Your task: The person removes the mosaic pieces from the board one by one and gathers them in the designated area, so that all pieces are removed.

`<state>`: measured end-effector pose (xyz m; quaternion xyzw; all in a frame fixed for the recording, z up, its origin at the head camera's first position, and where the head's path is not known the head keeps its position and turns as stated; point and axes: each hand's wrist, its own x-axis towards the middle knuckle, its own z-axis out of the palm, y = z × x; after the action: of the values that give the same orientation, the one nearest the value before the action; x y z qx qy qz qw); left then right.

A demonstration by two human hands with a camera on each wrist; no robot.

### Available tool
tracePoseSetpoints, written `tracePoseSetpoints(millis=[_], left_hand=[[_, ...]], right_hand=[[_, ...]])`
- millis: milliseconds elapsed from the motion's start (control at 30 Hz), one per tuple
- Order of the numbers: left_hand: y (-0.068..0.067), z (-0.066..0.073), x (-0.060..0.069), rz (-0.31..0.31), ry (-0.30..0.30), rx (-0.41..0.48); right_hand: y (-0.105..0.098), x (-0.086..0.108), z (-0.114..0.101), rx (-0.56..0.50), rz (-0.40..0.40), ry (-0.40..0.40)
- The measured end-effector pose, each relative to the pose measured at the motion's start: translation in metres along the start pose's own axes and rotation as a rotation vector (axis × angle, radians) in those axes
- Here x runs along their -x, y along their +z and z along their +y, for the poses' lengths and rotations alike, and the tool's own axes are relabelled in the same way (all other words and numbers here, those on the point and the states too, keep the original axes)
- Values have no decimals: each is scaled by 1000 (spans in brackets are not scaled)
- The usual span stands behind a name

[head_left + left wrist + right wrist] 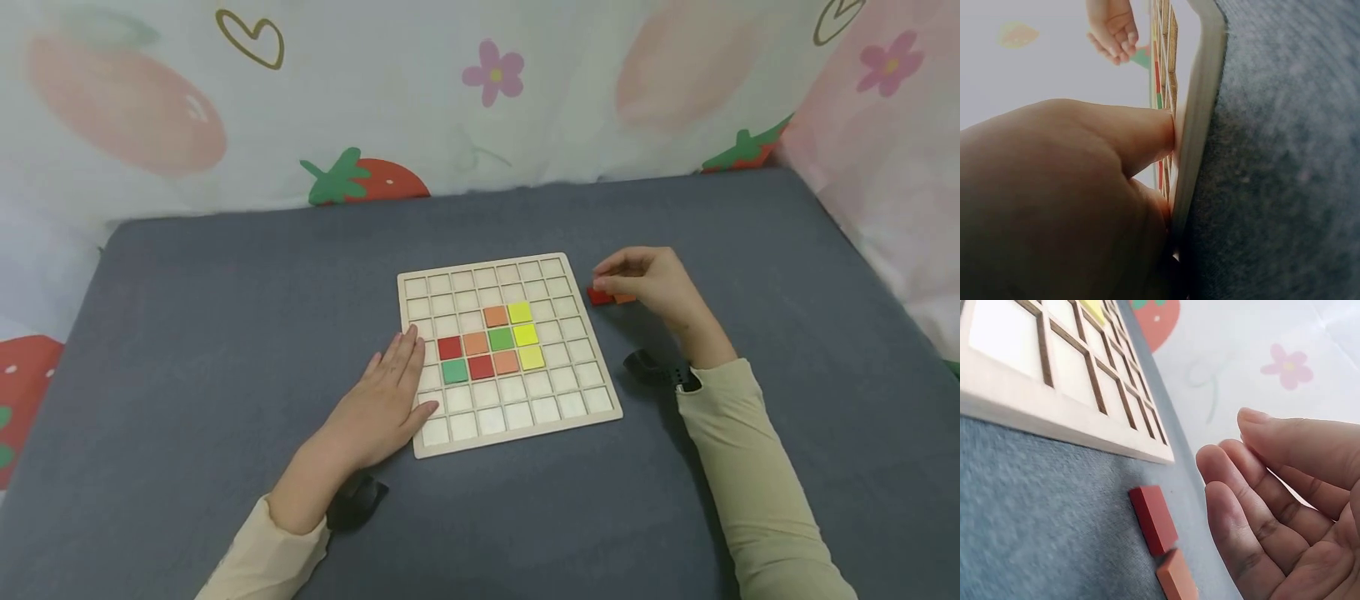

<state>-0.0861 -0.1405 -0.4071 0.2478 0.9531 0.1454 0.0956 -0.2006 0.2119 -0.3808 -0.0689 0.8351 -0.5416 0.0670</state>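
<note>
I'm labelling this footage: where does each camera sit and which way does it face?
Head: worn on the head, facing forward and down at the wooden grid board; left hand, right hand and sleeves show.
Left wrist: on the left wrist, looking along the board's edge; the left hand fills the foreground, the right hand beyond.
Right wrist: on the right wrist, facing the red tile, orange tile and board; only the right hand shows.
Both wrist views share the board and right hand.

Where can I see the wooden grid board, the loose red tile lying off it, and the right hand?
Wooden grid board [537, 384]: head view, on an empty square.
Loose red tile [1159, 520]: right wrist view, on its broad face.
Right hand [660, 280]: head view, on its back.
</note>
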Motion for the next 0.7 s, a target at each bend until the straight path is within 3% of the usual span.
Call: tracePoseSetpoints(millis=[700], left_hand=[[-1,2,0,-9,-14,0]], right_hand=[[22,3,-12,-7,-135,-18]])
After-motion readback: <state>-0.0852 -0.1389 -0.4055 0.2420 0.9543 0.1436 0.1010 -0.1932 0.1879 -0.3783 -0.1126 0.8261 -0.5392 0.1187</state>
